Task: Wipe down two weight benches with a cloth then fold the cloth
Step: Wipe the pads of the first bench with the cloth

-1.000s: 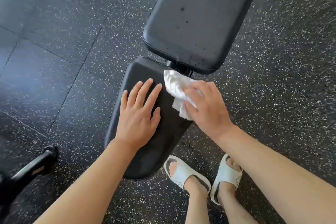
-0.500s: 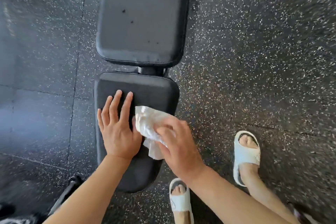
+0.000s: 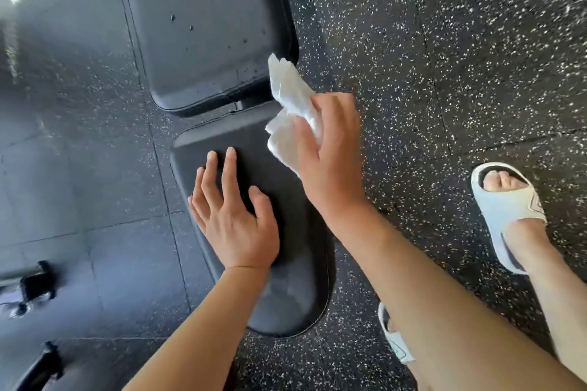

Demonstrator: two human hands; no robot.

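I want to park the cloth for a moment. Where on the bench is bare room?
Free: the back pad beyond the cloth, and the seat pad's near end below the left hand. Crowded: the seat's far end, where the right hand holds the cloth.

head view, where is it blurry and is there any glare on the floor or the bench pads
Head view: motion blur smears the grey floor tiles and dark metal equipment at the left edge; a bright glare streak sits top left; the black padded backrest shows sharp droplets; the black seat pad has a soft sheen; the right hand gripping the crumpled white cloth is slightly soft.
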